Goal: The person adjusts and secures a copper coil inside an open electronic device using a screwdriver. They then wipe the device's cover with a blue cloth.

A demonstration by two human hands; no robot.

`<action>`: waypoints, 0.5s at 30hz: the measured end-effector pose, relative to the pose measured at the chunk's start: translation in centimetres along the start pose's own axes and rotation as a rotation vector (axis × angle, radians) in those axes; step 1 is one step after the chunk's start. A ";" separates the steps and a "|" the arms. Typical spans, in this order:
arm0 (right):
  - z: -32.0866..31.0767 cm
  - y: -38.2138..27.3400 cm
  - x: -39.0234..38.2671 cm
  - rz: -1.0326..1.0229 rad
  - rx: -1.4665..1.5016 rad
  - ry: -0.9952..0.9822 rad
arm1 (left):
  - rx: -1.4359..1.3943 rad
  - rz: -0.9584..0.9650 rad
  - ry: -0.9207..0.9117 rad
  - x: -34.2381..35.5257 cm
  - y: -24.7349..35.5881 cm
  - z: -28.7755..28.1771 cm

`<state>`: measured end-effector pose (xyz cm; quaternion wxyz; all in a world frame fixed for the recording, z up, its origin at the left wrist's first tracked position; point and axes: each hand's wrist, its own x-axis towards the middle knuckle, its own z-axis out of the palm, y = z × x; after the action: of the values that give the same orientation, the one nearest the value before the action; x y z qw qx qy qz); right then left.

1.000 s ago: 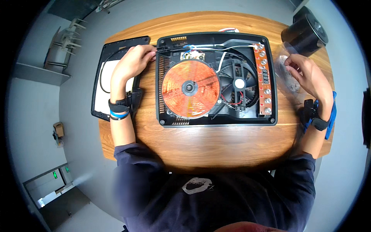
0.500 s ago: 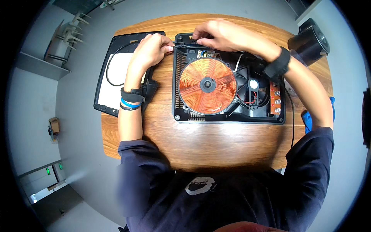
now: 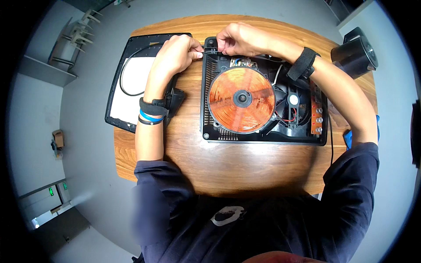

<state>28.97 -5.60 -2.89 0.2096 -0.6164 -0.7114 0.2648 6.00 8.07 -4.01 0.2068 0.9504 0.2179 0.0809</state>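
Observation:
An opened induction cooker base (image 3: 263, 139) lies on the table, its flat copper coil (image 3: 226, 116) facing up. Beside the coil sit a black fan (image 3: 293, 103) and an orange circuit board (image 3: 316, 115) with clear bulbs. At the base's far left corner, my left hand (image 3: 177, 52) pinches a black power cord (image 3: 121, 79), which loops over the panel on the left. Just inside that corner, my right hand (image 3: 234, 39) has its fingers pressed together next to the cord's black clip (image 3: 211, 51). What lies between those fingertips is hidden.
On the left lies a black-framed panel (image 3: 115, 98) with a pale sheet (image 3: 131, 103) inside it. A black kettle-like container (image 3: 354, 55) stands at the far right. Blue cloth (image 3: 347, 138) rests by the table's right edge. A dark cable (image 3: 332, 149) hangs toward the near side.
The cooker base appears slightly farther right and turned a little. My right hand's fingers have closed together at the corner. My left hand has moved slightly right, still on the power cord.

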 end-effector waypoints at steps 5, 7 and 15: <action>-0.3 -0.1 0.5 0.018 -0.013 -0.050 | 0.027 0.041 0.022 -0.1 -0.1 0.0; -0.5 -0.3 0.1 0.005 -0.019 -0.061 | 0.030 0.029 0.007 -0.2 -0.1 -0.1; -4.7 0.3 -8.3 -0.082 -0.308 0.029 | 0.116 0.018 -0.008 -1.3 0.7 -0.7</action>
<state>33.41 -13.20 0.73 0.1334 -0.6153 -0.7651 0.1350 4.98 7.13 -3.17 0.1513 0.9630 0.2127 0.0664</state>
